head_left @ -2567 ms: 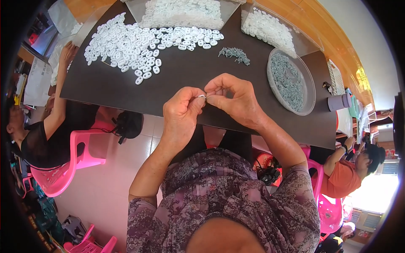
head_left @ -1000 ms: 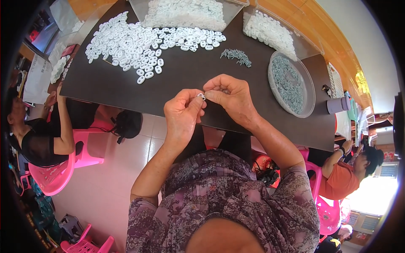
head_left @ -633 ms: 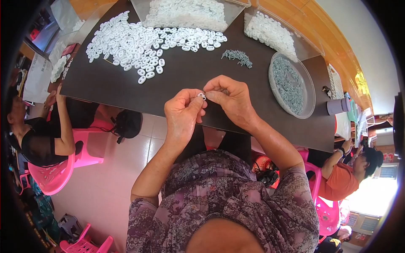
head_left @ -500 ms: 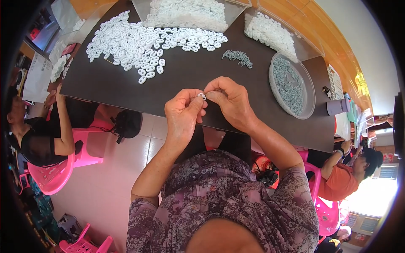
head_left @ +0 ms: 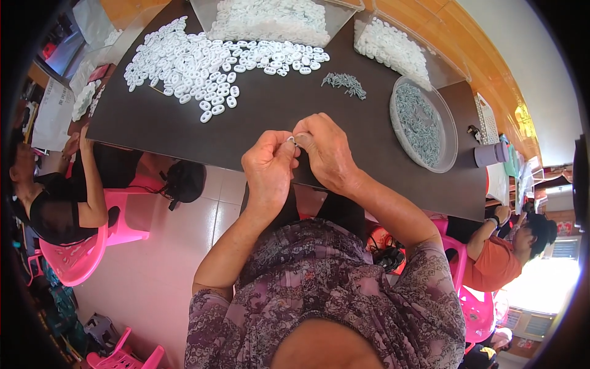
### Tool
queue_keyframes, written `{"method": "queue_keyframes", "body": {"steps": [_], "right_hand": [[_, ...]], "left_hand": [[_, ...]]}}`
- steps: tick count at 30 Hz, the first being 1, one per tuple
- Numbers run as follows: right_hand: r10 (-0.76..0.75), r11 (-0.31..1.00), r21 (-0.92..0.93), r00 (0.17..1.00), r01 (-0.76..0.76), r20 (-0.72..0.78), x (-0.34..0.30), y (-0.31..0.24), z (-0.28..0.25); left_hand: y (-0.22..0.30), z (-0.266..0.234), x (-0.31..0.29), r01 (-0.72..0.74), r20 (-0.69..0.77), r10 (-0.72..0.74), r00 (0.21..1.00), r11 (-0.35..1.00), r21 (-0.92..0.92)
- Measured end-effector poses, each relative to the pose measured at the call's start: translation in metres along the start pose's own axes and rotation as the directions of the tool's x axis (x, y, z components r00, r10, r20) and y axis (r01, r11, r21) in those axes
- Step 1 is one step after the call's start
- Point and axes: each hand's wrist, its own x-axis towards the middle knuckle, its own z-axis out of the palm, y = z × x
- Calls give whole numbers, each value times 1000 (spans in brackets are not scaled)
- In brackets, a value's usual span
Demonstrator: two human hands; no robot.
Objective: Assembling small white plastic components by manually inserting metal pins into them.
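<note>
My left hand [head_left: 268, 161] is closed, its thumb and forefinger pinching a small white oval plastic piece with two holes [head_left: 291, 139]. Only part of that piece shows between the fingertips. Pressed up against it are the thumb and forefinger of my right hand [head_left: 326, 150], also in a pinch; whatever they grip is too small and covered to make out. Both hands meet over the front edge of the dark table [head_left: 166, 132]. Beyond them, a heap of similar white pieces [head_left: 184, 58] spreads at the left, and a small pile of grey screws [head_left: 344, 84] lies to the right.
A round clear tub [head_left: 450, 144] at the right holds many more grey screws. Two clear bins [head_left: 344, 18] with white pieces stand along the back. A grey-purple cup [head_left: 490, 155] is at the right edge. One person sits left [head_left: 58, 206], another right [head_left: 495, 264].
My right fingers have moved slightly left, closer onto the white piece, covering more of it. My left hand keeps its pinch. The whole view has shifted a little.
</note>
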Motion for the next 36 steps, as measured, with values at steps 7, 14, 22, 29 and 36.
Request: {"method": "queue_keyframes", "body": {"steps": [7,14,22,29,36], "right_hand": [[239,926,272,964,-263,116,-2,2,-7],[312,851,393,937,-349,157,3,-2,-11],[319,880,329,940,-342,124,1,-2,-5],[42,993,114,999,-39,-22,-1,4,6],[239,834,481,962,-272,130,2,2,-3]], "left_hand": [[6,-4,2,80,31,-75,997,982,-169],[4,-5,2,83,46,-77,996,982,-169],[0,-3,0,43,15,-41,999,987,-154],[-2,0,-2,-17,-42,9,999,981,-194],[3,-3,-1,27,-37,-34,999,981,-190]]}}
